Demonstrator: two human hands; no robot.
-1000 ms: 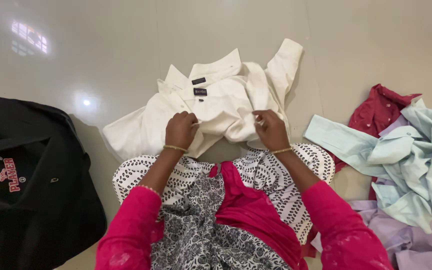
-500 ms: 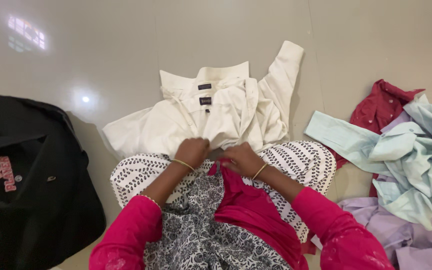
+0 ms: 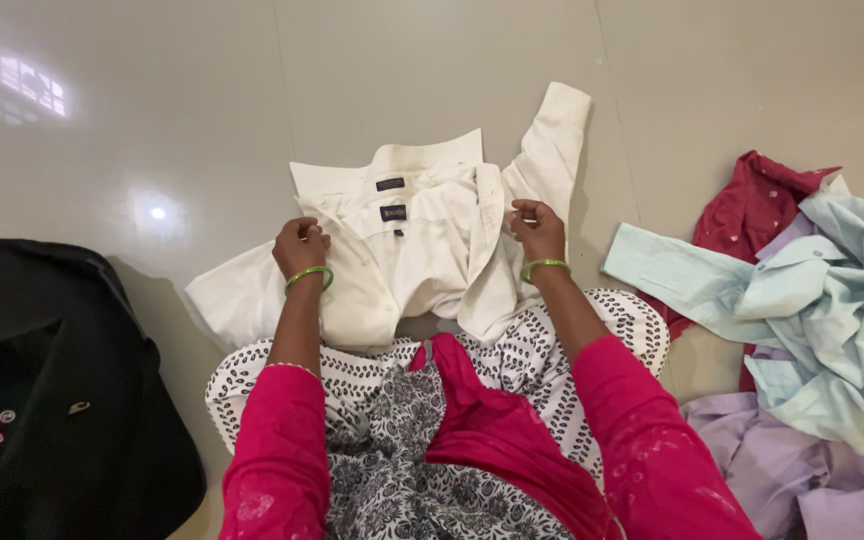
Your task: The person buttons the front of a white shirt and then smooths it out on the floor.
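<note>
- Hands first: your left hand (image 3: 301,245) is curled shut, pinching the cream shirt's (image 3: 407,265) front edge near the collar on the left side.
- Your right hand (image 3: 537,228) is likewise closed, fingers pinching the shirt's other front edge beside the folded-back sleeve.
- You wear a green bangle (image 3: 309,275) on the left wrist and another green bangle (image 3: 544,266) on the right.
- The cream shirt lies flat on the pale tiled floor (image 3: 152,120) straight ahead of your knees, collar pointing away from you, one sleeve stretched up to the right, the other spread out to the left.
- Its lower hem touches the black-and-white patterned cloth (image 3: 552,340) over your lap.
- Your pink sleeves (image 3: 652,450) and a pink scarf (image 3: 492,420) fill the lower part of the view.
- To your left, a black bag (image 3: 42,400) sits on the floor, well apart from the shirt.
- To your right lies a heap of clothes: a pale blue shirt (image 3: 802,300) on top, a dark red shirt (image 3: 752,200) behind it, and a lilac shirt (image 3: 772,460) nearest you.
</note>
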